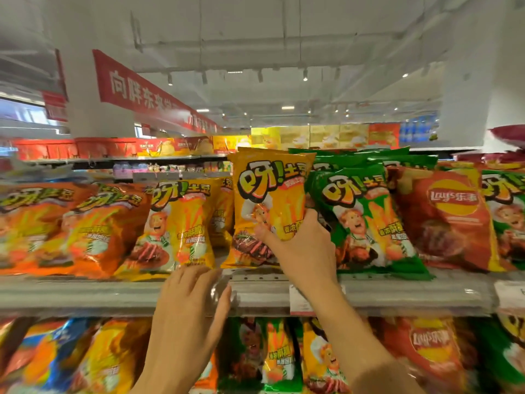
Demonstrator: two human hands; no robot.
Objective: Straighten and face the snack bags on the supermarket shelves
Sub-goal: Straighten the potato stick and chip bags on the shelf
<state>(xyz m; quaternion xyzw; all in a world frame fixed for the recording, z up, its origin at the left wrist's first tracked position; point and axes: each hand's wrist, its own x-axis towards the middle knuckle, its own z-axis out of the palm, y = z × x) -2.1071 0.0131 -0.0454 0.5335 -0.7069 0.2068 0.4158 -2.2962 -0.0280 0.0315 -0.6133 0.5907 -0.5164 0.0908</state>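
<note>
In the middle of the frame, the right hand [301,245] grips an upright yellow-orange foil snack bag [267,206] printed with a cartoon chef and grilled meat, the thumb pressed across its lower front and the fingers curled round its right edge. The bag stands taller than its neighbours, its bottom edge at the front of the grey metal shelf [113,294] that crosses the frame.

The left hand [190,302] is lower, centre-left, with fingers spread and relaxed over the shelf's front edge just below a second yellow foil bag [179,223], which leans left. Whether its fingertips touch that bag cannot be told; it holds nothing.

Left of that, two orange foil bags [62,226] of the same brand slump at a tilt. Just right of the held bag stands a row of green foil bags [366,217], the front one touching the right hand's fingers. Further right sits a red Lay's crisp bag [449,220], and another green bag is cut off at the right edge.

A white price label [298,300] hangs on the shelf edge behind the right wrist. The lower shelf, along the bottom of the frame, holds more bags in blue, yellow, green and red, blurred. In the upper left a red hanging banner [136,89] with white characters runs beneath the white ceiling.
</note>
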